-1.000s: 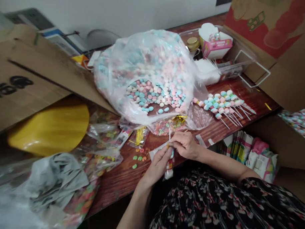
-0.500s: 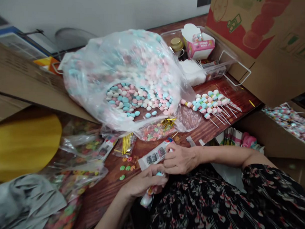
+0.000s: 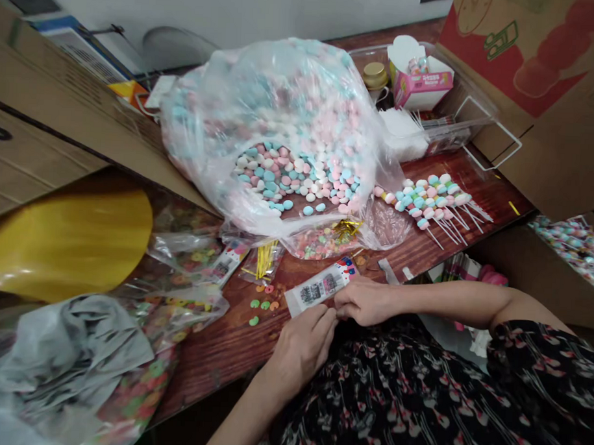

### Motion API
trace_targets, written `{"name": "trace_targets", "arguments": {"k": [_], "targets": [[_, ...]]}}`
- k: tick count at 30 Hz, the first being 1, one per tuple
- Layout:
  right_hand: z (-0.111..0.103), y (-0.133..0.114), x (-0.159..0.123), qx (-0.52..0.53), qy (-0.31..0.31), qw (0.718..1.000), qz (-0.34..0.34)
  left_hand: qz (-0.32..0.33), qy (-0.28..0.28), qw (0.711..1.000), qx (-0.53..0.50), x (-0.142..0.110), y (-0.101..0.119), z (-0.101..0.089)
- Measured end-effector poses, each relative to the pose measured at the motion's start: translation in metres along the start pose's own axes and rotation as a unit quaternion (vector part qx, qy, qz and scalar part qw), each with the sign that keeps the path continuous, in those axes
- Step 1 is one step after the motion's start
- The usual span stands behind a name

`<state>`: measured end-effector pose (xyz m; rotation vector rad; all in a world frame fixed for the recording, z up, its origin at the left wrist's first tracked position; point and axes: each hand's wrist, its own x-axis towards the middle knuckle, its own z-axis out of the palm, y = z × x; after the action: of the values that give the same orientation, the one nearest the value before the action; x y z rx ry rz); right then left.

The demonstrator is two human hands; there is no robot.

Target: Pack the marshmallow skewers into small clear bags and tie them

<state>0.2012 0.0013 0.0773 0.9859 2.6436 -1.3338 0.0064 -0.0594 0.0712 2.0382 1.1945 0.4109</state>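
Observation:
My left hand (image 3: 307, 343) is closed at the table's front edge, its back turned up, so whatever it grips is hidden below. Touching its fingertips, my right hand (image 3: 367, 299) is also closed, and its fingers hide what lies between them. Just beyond both hands lies a printed packet (image 3: 319, 289), partly covered by the right hand. Left of it are several loose ring candies (image 3: 265, 304) in green, orange and pink. Gold twist ties (image 3: 265, 260) rest on a small clear bag behind them. More gold ties (image 3: 348, 231) sit by the big bag's opening.
A large clear bag of pastel candies (image 3: 282, 98) fills the middle. Candy skewers (image 3: 439, 198) on white sticks lie to the right, before a clear plastic bin (image 3: 463, 128). Cardboard boxes (image 3: 518, 146) flank the table. A grey cloth (image 3: 82, 351) covers bagged ring candies at left.
My left hand has turned over, hiding the wrapped candy skewer seen in it before. My right hand has lowered beside it. The camera view has shifted, moving the table's contents rightward and slightly up.

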Motion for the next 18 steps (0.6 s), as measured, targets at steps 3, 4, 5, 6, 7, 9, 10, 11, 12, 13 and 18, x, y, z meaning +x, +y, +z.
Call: {"name": "trace_targets", "arguments": {"k": [3, 4, 5, 6, 7, 9, 10, 11, 12, 13, 18], "targets": [[0.0, 0.009, -0.007, 0.049, 0.066, 0.996, -0.023, -0.015, 0.062, 0.998, -0.024, -0.004, -0.007, 0.001], [0.0, 0.015, -0.012, 0.043, 0.12, 0.991, -0.035, -0.027, 0.082, 0.995, -0.05, -0.004, -0.01, 0.0], [0.0, 0.022, -0.018, 0.032, 0.183, 0.982, -0.043, -0.044, 0.101, 0.991, -0.08, -0.004, -0.011, -0.001], [0.0, 0.03, -0.025, 0.015, 0.247, 0.968, -0.042, -0.064, 0.117, 0.985, -0.112, -0.003, -0.013, -0.003], [0.001, 0.039, -0.032, -0.003, 0.307, 0.951, -0.02, -0.087, 0.13, 0.977, -0.145, -0.002, -0.013, -0.004], [0.006, 0.057, -0.041, -0.048, 0.375, 0.924, 0.053, -0.149, 0.147, 0.952, -0.222, 0.001, -0.014, -0.004], [0.01, 0.064, -0.044, -0.073, 0.386, 0.916, 0.083, -0.187, 0.15, 0.933, -0.267, 0.004, -0.014, -0.002], [0.014, 0.07, -0.044, -0.098, 0.384, 0.912, 0.102, -0.224, 0.149, 0.911, -0.314, 0.008, -0.014, 0.0], [0.018, 0.075, -0.042, -0.125, 0.375, 0.911, 0.116, -0.256, 0.144, 0.887, -0.358, 0.012, -0.013, 0.002], [0.023, 0.078, -0.039, -0.151, 0.363, 0.911, 0.127, -0.279, 0.139, 0.864, -0.395, 0.017, -0.013, 0.005], [0.028, 0.082, -0.029, -0.219, 0.323, 0.909, 0.145, -0.299, 0.127, 0.829, -0.455, 0.031, -0.011, 0.018]]}}
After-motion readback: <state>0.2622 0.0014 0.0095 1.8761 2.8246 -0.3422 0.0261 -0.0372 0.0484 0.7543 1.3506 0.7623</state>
